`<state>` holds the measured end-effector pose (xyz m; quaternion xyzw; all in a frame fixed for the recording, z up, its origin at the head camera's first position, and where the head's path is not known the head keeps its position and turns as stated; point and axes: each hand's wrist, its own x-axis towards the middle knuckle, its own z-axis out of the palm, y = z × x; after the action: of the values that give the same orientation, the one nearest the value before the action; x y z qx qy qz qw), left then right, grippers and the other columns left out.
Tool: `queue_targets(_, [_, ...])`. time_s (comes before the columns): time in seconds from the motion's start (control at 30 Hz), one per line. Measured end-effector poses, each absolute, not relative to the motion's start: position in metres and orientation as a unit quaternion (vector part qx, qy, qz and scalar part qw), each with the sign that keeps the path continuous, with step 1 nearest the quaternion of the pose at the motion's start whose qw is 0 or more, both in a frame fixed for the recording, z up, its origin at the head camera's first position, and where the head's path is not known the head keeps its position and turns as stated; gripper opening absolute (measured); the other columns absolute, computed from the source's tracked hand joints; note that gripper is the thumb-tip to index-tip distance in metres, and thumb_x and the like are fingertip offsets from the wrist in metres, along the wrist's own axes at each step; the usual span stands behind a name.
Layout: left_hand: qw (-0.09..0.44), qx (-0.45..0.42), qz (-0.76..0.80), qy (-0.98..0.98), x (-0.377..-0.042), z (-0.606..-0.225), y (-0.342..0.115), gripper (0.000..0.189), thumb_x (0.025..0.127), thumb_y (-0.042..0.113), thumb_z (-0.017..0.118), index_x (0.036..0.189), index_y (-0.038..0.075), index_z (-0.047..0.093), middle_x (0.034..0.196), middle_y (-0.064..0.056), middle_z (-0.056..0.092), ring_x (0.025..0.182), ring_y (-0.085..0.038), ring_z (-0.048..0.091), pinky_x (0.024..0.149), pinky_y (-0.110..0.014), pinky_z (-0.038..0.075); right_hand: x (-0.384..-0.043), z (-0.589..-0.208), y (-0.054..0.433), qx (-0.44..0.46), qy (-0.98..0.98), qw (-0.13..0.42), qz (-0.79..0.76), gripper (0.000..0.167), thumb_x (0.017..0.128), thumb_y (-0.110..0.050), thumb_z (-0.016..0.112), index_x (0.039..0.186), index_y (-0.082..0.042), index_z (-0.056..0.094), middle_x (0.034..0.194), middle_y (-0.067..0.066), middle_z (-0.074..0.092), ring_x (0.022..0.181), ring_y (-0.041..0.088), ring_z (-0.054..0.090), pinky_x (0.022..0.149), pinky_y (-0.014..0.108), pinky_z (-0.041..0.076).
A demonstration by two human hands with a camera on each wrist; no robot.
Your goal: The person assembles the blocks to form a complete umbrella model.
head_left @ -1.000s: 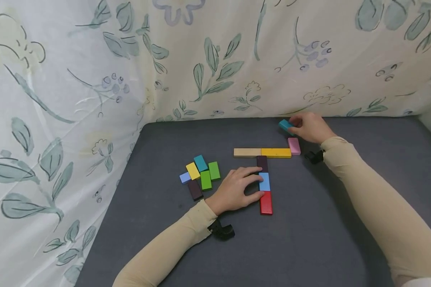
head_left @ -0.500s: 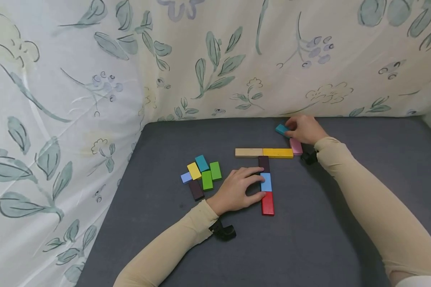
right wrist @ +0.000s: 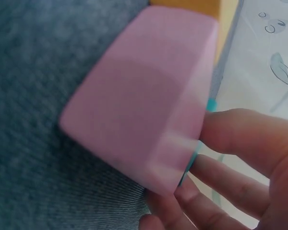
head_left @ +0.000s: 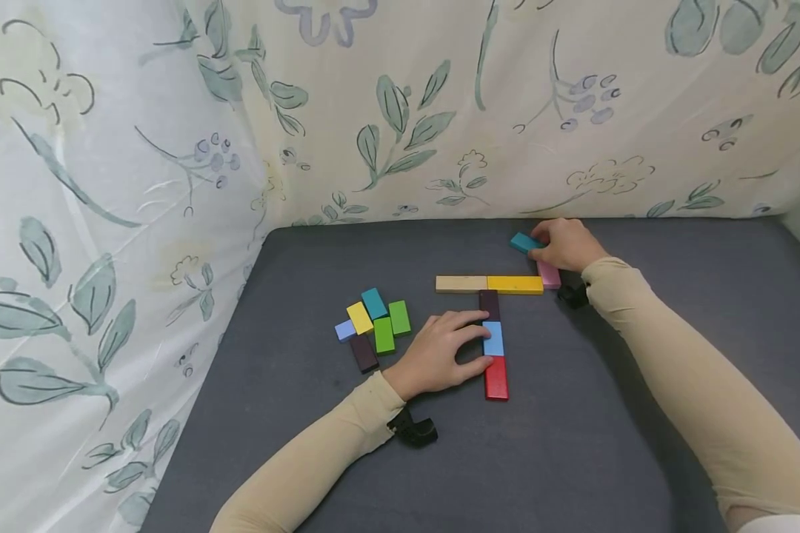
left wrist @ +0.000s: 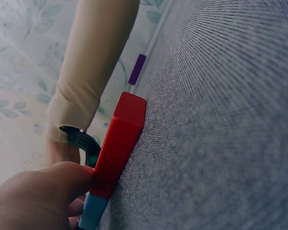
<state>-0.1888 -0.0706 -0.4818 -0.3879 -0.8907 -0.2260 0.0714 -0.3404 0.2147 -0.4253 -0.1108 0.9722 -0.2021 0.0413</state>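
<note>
My right hand [head_left: 567, 244] pinches a teal block [head_left: 523, 242] by its right end, between thumb and fingers. In the right wrist view, the pink block [right wrist: 139, 91] largely hides that teal block. The pink block stands at the right end of a row made of a tan block [head_left: 461, 284] and a yellow block [head_left: 515, 285]. Below the row runs a column: a dark block [head_left: 490, 302], a light blue block [head_left: 493, 339] and a red block [head_left: 496, 379]. Fingertips of my left hand [head_left: 433, 352] rest along the column's left side, its thumb touching the red block [left wrist: 117, 148].
Left of the column lies a cluster: two green blocks [head_left: 400, 317], a teal, a yellow [head_left: 360, 317], a small blue and a dark block [head_left: 364, 354]. A flower-patterned cloth [head_left: 407, 133] hangs behind the grey table [head_left: 573, 459].
My right hand has brought the teal block slightly left and nearer to me, beside the pink block's far end. The left hand has stayed at the column.
</note>
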Motion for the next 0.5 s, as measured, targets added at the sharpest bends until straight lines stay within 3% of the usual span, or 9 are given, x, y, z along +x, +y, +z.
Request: queue_targets(0.5, [0.088,-0.39,-0.22,-0.89,-0.1891,-0.4896,-0.07,0.037,0.097,0.04,0.073,0.129,0.021,0.071,0.154,0.001,0.055,0.135,-0.017,0.055,0.106,-0.04,0.046,-0.3367,-0.4281,0.2139,-0.095,0.975,0.022,-0.199,0.05,0.095,-0.023,0.073,0.133,0.008,0.061,0.123,0.032,0.065,0.107,0.043,0.062,0.097,0.061,0.052])
